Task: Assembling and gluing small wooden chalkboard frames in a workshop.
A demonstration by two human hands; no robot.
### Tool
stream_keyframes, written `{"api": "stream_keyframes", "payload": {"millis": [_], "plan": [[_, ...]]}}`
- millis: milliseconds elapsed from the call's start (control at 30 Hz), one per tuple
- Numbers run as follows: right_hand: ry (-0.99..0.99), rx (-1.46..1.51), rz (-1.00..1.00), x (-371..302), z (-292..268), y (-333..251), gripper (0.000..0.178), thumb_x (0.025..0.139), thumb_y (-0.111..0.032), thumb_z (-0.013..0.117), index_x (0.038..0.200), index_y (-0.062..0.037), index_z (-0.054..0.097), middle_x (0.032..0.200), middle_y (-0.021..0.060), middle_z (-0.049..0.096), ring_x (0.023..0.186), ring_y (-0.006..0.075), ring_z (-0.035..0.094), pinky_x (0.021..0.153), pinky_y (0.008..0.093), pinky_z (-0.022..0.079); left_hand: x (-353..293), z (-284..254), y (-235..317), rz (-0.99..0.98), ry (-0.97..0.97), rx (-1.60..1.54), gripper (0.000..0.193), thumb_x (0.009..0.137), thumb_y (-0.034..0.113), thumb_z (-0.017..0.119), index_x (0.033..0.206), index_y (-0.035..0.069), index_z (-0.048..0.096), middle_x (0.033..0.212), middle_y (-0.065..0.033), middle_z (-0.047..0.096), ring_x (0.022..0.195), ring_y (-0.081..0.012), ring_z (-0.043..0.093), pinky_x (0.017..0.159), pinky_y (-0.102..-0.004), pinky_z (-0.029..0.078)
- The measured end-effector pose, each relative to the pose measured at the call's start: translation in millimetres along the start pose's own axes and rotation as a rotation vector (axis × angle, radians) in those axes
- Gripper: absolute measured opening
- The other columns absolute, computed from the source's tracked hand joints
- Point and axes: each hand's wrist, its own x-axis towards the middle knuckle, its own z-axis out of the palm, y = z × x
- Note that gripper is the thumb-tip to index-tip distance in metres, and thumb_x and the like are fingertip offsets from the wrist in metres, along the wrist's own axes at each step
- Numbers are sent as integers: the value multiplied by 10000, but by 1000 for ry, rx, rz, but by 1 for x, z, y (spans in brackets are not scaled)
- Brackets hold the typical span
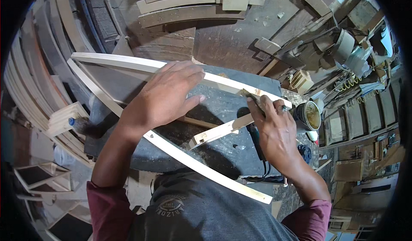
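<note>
A pale wooden frame (184,154) lies across a dark work surface, two long rails meeting at the far left corner. My left hand (169,86) presses down over the far rail (116,59) with its fingers stretched out and thumb apart. Toward that rail's right end, my right hand (272,123) is closed on a small flat brownish piece (246,93), held against the wood. Fingers cover most of this piece, so its kind does not show. A shorter wooden crosspiece (219,131) runs from below my right hand, its notched end toward me.
The dark work surface (141,161) bears a corded power tool (256,142), partly under my right hand. An open can (312,115) stands right of the rail's end. Stacked boards (40,82) lie at left, more planks (184,15) beyond, and cluttered tools and offcuts at right.
</note>
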Motion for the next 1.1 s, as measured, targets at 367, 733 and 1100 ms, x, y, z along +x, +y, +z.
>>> {"api": "stream_keyframes", "payload": {"millis": [367,733,1100], "plan": [[-29,166,211,-15,-11,-1,559,840,-21,584,1395,-82,559,1244,166,534,890,336,621,778,419,519,2,2,3,-25,-3,40,515,968,332,622,1342,-19,571,1409,-191,545,1391,-317,436,1204,-452,293],[58,153,353,-7,0,19,450,885,-26,589,1333,-70,611,1191,151,589,841,310,645,732,404,557,-3,1,2,4,49,11,495,952,312,654,1339,12,585,1400,-178,558,1375,-300,462,1188,-440,319],[156,327,519,-45,8,27,399,895,-46,655,1285,-130,664,1179,155,636,1009,333,656,807,430,536,0,7,0,36,146,-15,457,880,215,745,1274,9,641,1335,-170,619,1327,-305,525,1142,-451,382]]}}
